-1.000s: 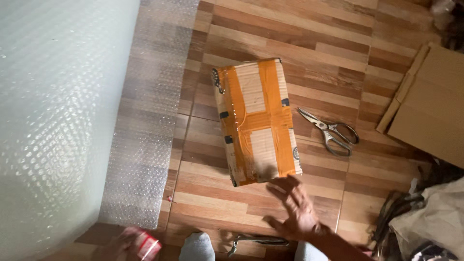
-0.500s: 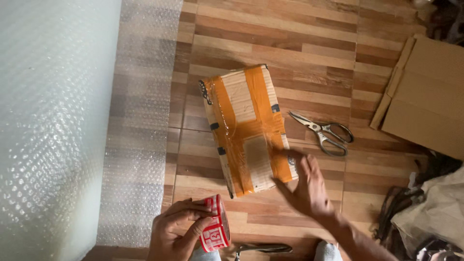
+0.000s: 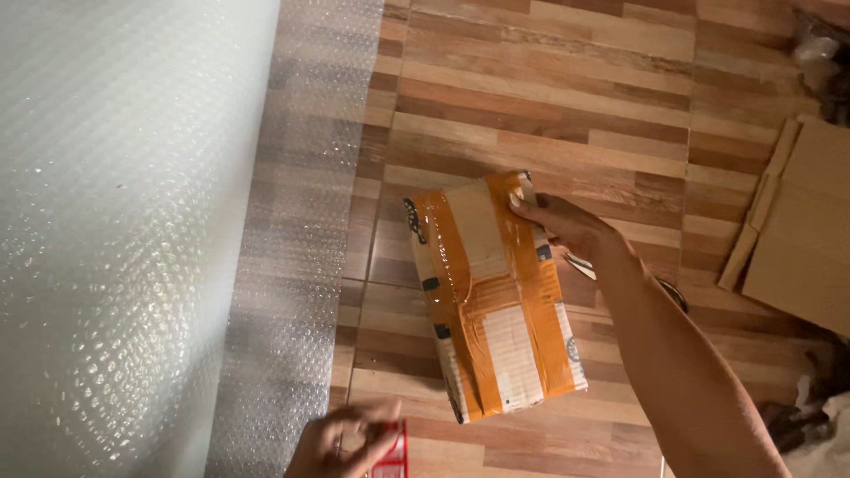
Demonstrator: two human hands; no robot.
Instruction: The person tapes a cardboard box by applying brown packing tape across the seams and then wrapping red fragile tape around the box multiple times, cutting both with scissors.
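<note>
View from above my hands, over a wood-plank floor (image 3: 549,80). My right hand (image 3: 567,226) reaches across to the far end of the one parcel (image 3: 491,296), a flat cardboard package crossed with orange tape; the fingers curl over its upper right corner, thumb and fingertips closed on the edge, a grip that suits steadying or turning it. The parcel lies flat on the floor, slightly askew, just right of the bubble wrap. My left hand (image 3: 345,443) sits at the bottom edge of the view, fingers wrapped narrowly round one small red-and-white object (image 3: 394,451), blurred; I cannot tell what it is.

One wide sheet of bubble wrap (image 3: 301,265) runs along the floor from a large roll (image 3: 115,239) at the left, spread within reach of the parcel. One stack of flattened cardboard (image 3: 797,230) lies well apart at the right. A dark rounded handle (image 3: 675,294) shows behind my forearm, mostly hidden. Count: two hands, one parcel, one roll, one cardboard stack.
</note>
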